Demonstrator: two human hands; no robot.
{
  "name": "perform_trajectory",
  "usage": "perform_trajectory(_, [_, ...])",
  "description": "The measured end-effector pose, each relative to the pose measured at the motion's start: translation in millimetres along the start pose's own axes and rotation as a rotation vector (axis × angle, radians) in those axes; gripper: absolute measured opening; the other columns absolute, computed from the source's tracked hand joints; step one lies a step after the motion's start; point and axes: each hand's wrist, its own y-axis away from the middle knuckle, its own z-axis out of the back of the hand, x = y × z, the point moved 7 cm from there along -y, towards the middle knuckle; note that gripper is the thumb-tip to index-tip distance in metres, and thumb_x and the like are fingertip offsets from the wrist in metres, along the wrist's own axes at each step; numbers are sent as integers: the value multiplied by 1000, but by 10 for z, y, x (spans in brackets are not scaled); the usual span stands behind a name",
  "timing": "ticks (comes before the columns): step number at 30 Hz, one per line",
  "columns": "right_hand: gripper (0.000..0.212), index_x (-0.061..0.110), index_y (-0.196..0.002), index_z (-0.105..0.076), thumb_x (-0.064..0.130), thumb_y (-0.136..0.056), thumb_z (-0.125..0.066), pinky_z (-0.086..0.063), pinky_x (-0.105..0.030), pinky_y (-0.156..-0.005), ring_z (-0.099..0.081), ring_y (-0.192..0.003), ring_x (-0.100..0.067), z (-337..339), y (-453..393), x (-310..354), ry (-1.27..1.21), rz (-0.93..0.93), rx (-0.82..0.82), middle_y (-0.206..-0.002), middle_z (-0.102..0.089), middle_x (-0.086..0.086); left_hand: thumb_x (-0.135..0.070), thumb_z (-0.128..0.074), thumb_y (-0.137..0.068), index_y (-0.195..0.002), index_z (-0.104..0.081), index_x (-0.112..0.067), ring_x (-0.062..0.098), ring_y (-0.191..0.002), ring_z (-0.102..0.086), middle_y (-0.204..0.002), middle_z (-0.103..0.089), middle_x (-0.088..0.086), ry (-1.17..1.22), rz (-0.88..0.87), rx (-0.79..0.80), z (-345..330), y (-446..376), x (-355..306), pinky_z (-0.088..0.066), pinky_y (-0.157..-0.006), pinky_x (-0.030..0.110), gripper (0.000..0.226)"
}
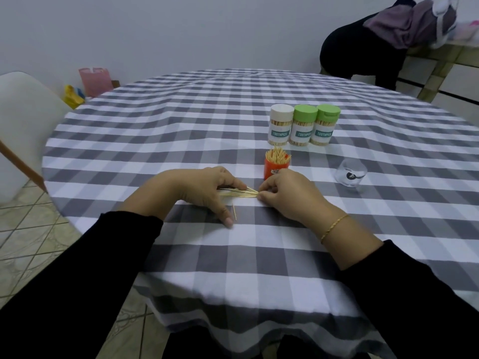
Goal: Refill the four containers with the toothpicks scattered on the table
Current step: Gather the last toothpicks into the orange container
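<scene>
A small bundle of toothpicks (239, 193) lies on the checked tablecloth between my hands. My left hand (199, 190) curls its fingers over the bundle's left part, thumb stretched down onto the cloth. My right hand (287, 194) pinches the bundle's right ends with curled fingers. One loose toothpick (234, 211) lies just below, beside my left thumb. Behind my right hand stands an open orange container (276, 167) full of upright toothpicks. Farther back stand three closed containers in a row: one with a white lid (280, 128) and two with green lids (302, 128) (324, 126).
A clear plastic cap (350, 174) lies on the cloth right of the orange container. The round table (181, 120) has a white chair (23, 120) at its left. A person in dark clothes (363, 53) bends at a counter at the back right.
</scene>
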Motion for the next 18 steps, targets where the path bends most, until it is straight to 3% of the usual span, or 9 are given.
perform_trajectory(3, [24, 23, -108, -71, 35, -92, -57, -38, -25, -67, -49, -86, -12, -37, -6, 71, 43, 46, -49, -91, -53, 6, -40, -80, -74, -128, -57, -38, 5, -104, -46, -109, -47, -20, 35, 8, -80, 22, -40, 5, -36, -91, 25, 58])
perform_trajectory(6, [27, 24, -114, -69, 34, -94, -54, -37, -24, -67, -50, -85, -12, -74, -8, 115, 42, 64, -13, -92, -52, 6, -39, -77, -77, -106, -67, -38, 7, -93, -53, -99, -57, -18, 169, 28, -278, 62, -47, 82, -41, -77, 22, 31])
perform_trajectory(9, [30, 22, -121, -64, 32, -97, -49, -38, -24, -72, -49, -89, -12, -44, 17, 105, 31, 63, 36, -101, -55, 4, -38, -73, -82, -106, -68, -33, 4, -84, -53, -94, -59, -16, 232, 37, -398, 81, -11, 134, -38, -67, 16, 25])
perform_trajectory(12, [37, 20, -128, -59, 36, -95, -51, -42, -25, -79, -52, -99, -16, -25, 39, 71, 48, 50, 138, -118, -56, -2, -37, -69, -87, -119, -64, -31, 4, -89, -54, -104, -59, -14, 201, 59, -353, 118, 71, 198, -41, -73, 17, 33])
perform_trajectory(16, [57, 19, -128, -57, 56, -84, -58, -42, -24, -72, -49, -98, -14, -89, 43, 106, 22, 38, 206, -111, -52, -1, -25, -67, -88, -122, -61, -36, 7, -81, -54, -96, -57, -15, 97, 116, -230, 155, 176, 318, -42, -69, 19, 36])
perform_trajectory(18, [60, 21, -129, -56, 59, -83, -58, -42, -27, -78, -45, -101, -16, -116, 25, 157, 99, 49, 177, -111, -49, -1, -24, -66, -89, -121, -64, -36, 6, -83, -53, -98, -55, -17, 54, 119, -233, 168, 169, 334, -39, -67, 17, 33])
